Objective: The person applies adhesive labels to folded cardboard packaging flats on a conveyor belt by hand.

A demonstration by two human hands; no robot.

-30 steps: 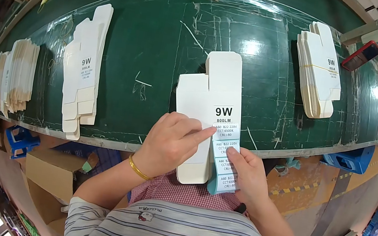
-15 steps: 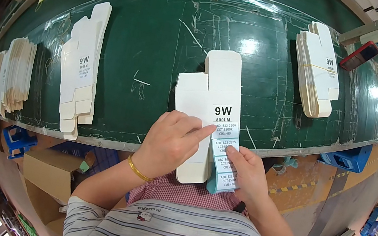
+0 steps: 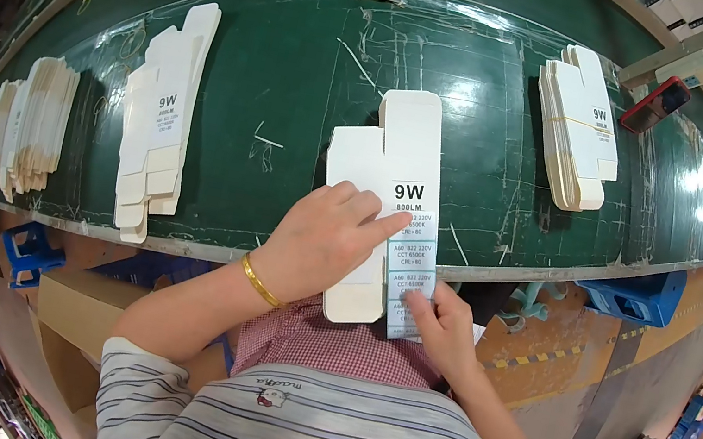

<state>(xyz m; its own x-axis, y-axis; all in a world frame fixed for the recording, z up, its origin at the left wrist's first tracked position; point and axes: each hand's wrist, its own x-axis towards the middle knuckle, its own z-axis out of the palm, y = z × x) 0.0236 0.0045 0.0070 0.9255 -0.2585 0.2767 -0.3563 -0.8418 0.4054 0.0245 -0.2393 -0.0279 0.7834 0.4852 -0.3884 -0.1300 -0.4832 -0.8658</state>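
A flat white carton (image 3: 412,141) printed 9W 800LM lies at the table's front edge, its lower end past the edge. My left hand (image 3: 325,238) rests on it, index fingertip pressing the top label just under the print; the other fingers are curled and what they hold, if anything, is hidden. A strip of pale blue labels (image 3: 409,258) runs down from that fingertip along the carton's right side. Lower down, my right hand (image 3: 445,330) pinches the strip between thumb and fingers.
Carton stacks stand at the left (image 3: 39,127) and left centre (image 3: 166,107) of the green table (image 3: 275,65). At the right are a banded stack (image 3: 574,132) and a red-edged phone (image 3: 657,104). Below the table are an open cardboard box (image 3: 76,312) and blue stools (image 3: 630,292).
My right hand has moved down the label strip, which now hangs straighter. My left fingertip has shifted slightly along the top label. The whole view has shifted a little.
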